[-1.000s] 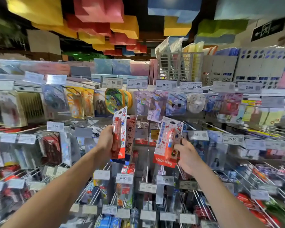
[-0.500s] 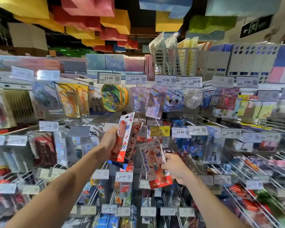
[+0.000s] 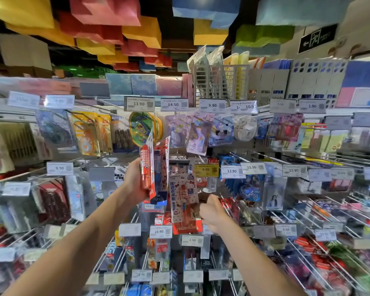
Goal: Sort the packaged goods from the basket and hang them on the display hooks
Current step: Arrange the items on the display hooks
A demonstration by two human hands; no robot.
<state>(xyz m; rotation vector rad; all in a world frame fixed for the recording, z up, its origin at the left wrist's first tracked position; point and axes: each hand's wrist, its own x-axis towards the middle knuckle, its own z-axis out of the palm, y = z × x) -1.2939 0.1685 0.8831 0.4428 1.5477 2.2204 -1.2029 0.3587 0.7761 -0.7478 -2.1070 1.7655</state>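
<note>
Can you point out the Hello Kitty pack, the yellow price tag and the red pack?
Hello Kitty pack (image 3: 183,199): head view, printed front.
yellow price tag (image 3: 206,170): head view, label centre.
red pack (image 3: 145,167): head view, red blister.

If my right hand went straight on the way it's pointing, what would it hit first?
Probably the packs hung under the yellow 9.90 tag, just behind the Hello Kitty pack that the right hand grips. Depth is hard to judge here.
</note>
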